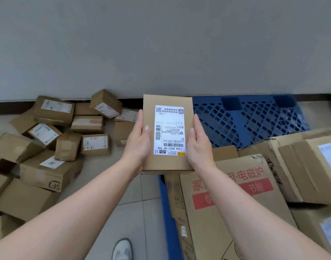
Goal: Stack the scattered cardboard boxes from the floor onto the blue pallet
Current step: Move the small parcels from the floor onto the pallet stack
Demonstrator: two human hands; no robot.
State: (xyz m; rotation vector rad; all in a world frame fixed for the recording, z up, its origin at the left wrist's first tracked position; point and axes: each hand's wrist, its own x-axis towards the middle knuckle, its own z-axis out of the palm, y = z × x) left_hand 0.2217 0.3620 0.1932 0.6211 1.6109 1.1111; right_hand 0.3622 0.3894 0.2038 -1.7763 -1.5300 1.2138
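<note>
I hold a flat cardboard box [168,102] with a white shipping label up in the air in front of me. My left hand [137,141] grips its left edge and my right hand [199,145] grips its right edge, thumbs on top. The blue pallet [245,121] lies to the right, its far grid bare. On its near part rest a large box with red print [236,199] and a worn brown box [301,166]. Several scattered cardboard boxes [54,128] lie piled on the floor at the left.
A grey wall [161,44] with a dark skirting runs behind everything. Tiled floor [130,212] shows between the pile and the pallet, with my white shoe [122,249] at the bottom. Another labelled box [322,228] sits at the lower right.
</note>
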